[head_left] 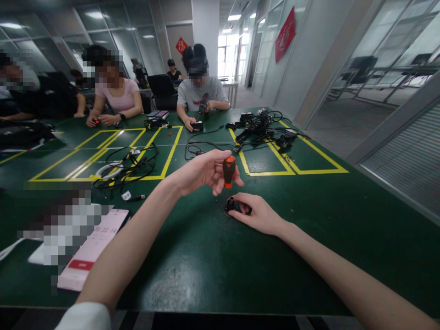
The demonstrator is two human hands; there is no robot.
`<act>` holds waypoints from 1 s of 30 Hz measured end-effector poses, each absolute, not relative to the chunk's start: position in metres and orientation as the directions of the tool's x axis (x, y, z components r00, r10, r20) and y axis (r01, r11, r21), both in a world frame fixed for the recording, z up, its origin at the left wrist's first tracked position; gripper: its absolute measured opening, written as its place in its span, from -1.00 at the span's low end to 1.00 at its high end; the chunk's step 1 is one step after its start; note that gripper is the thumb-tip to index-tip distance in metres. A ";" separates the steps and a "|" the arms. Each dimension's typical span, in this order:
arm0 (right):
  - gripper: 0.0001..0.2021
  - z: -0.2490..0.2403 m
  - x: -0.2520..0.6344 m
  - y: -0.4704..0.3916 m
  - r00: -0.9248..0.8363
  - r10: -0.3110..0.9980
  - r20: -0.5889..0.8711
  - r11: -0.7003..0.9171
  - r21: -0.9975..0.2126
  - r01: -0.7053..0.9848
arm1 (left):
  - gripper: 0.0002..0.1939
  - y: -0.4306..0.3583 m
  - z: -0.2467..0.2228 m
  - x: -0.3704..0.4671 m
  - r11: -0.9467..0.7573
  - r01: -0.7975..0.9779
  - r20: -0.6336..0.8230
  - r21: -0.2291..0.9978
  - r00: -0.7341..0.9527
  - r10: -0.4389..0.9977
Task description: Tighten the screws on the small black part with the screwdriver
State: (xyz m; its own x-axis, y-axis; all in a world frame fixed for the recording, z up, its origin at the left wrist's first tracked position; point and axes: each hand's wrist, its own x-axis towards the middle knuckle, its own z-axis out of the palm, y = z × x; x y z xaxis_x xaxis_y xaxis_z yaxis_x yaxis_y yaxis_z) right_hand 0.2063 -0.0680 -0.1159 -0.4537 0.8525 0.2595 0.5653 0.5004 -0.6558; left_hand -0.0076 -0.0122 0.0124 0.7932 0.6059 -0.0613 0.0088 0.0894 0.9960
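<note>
Orange and black mark the handle of my screwdriver (229, 173), which stands upright above the table (192, 256), its tip at or just beside a small black part (231, 205), contact unclear; my left hand (213, 173) is half-curled around the handle; my right hand (259, 214) pinches the part low at the tabletop; I judge the screwdriver light and rigid, best taken by its fat handle; the part looks hard, light, perhaps slippery, best held by its edge; I count one screwdriver, one part, one phone (91, 250); the cables (257, 124) are too tangled to number.
</note>
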 end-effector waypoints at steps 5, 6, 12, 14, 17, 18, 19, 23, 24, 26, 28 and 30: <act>-0.80 -0.116 0.207 -0.068 -0.454 0.853 0.258 0.501 -0.648 0.573 | -0.49 -0.012 0.012 -0.008 0.096 0.022 -0.078 0.995 0.781 0.620; -0.80 -0.115 0.207 -0.068 -0.454 0.852 0.260 0.502 -0.649 0.571 | -0.49 -0.012 0.012 -0.008 0.095 0.024 -0.078 0.995 0.776 0.625; -0.79 -0.117 0.207 -0.066 -0.453 0.850 0.270 0.509 -0.645 0.570 | -0.50 -0.015 0.013 -0.008 0.018 -0.002 -0.010 1.000 0.752 0.659; -0.79 -0.117 0.207 -0.066 -0.455 0.847 0.276 0.515 -0.641 0.569 | -0.50 -0.015 0.013 -0.008 -0.002 0.009 -0.006 1.000 0.752 0.659; -0.78 -0.117 0.208 -0.066 -0.458 0.847 0.271 0.513 -0.644 0.568 | -0.46 -0.014 0.012 -0.008 0.000 0.031 -0.023 1.000 0.756 0.654; -0.79 -0.117 0.208 -0.067 -0.458 0.848 0.266 0.508 -0.649 0.566 | -0.45 -0.014 0.012 -0.009 0.014 0.030 -0.032 0.999 0.759 0.651; -0.79 -0.116 0.207 -0.067 -0.457 0.850 0.261 0.504 -0.655 0.563 | -0.43 -0.013 0.012 -0.009 0.034 0.027 -0.042 0.999 0.763 0.645; -0.80 -0.116 0.207 -0.067 -0.456 0.853 0.254 0.496 -0.668 0.555 | -0.40 -0.010 0.011 -0.009 0.127 0.017 -0.090 0.992 0.794 0.601; -0.80 -0.116 0.207 -0.067 -0.456 0.852 0.257 0.498 -0.666 0.555 | -0.41 -0.010 0.011 -0.009 0.136 0.017 -0.095 0.991 0.800 0.592; -0.80 -0.116 0.207 -0.067 -0.452 0.853 0.262 0.499 -0.663 0.558 | -0.46 -0.010 0.011 -0.008 0.136 0.006 -0.086 0.991 0.804 0.589; -0.79 -0.116 0.207 -0.068 -0.449 0.854 0.263 0.498 -0.663 0.559 | -0.51 -0.011 0.012 -0.007 0.114 -0.014 -0.058 0.993 0.794 0.605; -0.78 -0.116 0.207 -0.068 -0.448 0.854 0.265 0.498 -0.665 0.557 | -0.53 -0.013 0.013 -0.006 0.088 -0.029 -0.032 0.996 0.783 0.621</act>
State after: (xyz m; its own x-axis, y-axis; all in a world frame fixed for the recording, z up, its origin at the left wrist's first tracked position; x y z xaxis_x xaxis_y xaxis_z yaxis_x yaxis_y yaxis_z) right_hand 0.2065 -0.0677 -0.1159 -0.4479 0.8539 0.2650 0.5565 0.4983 -0.6648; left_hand -0.0065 -0.0127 0.0129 0.7830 0.6212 -0.0321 -0.0291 0.0881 0.9957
